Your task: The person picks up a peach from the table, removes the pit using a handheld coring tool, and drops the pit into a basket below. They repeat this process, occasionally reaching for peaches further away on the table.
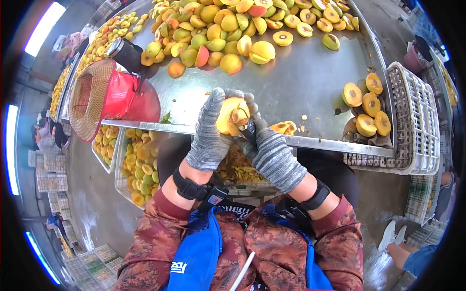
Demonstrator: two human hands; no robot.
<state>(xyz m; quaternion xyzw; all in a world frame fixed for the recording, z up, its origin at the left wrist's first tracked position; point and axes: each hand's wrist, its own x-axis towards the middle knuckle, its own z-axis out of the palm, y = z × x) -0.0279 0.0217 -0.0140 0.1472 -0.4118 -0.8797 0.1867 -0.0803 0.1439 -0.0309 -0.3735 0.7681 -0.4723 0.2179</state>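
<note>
A yellow-orange fruit half (227, 116) is held over the metal table's near edge, its cut side partly showing. My left hand (210, 133), in a grey knit glove, wraps round its left side. In my right hand (273, 150), also gloved, is a small tool with a dark handle (249, 133), its tip against the fruit at the pit. A curled piece of flesh stands up beside the tip. Fruit scraps (284, 128) lie on the table just right of my right hand.
A large pile of fruit (213, 29) covers the table's far part. Several halves (366, 106) lie at the right. A straw hat (89, 99), red bag (121, 94) and dark cup (125, 53) stand left. Crates of fruit (141, 165) sit below; an empty-looking white crate (422, 121) is right.
</note>
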